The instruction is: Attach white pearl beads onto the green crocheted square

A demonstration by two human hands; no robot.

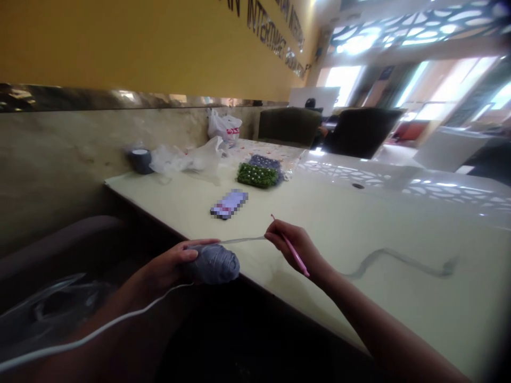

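My left hand [175, 261] is wrapped round a grey-blue ball of yarn [215, 264] at the near edge of the cream table [359, 234]. A strand of the yarn [243, 240] runs taut from the ball to my right hand [297, 246]. My right hand pinches that strand and holds a pink crochet hook [294, 253], which lies along the fingers. Another length of grey yarn [399, 259] lies loose on the table to the right.
A blurred phone [229, 204] lies on the table ahead. Behind it are green and purple beaded crochet pieces [257, 174], plastic bags [187, 158], a grey roll [141, 159] and dark chairs [361, 132]. A white cable [99, 332] crosses my lap.
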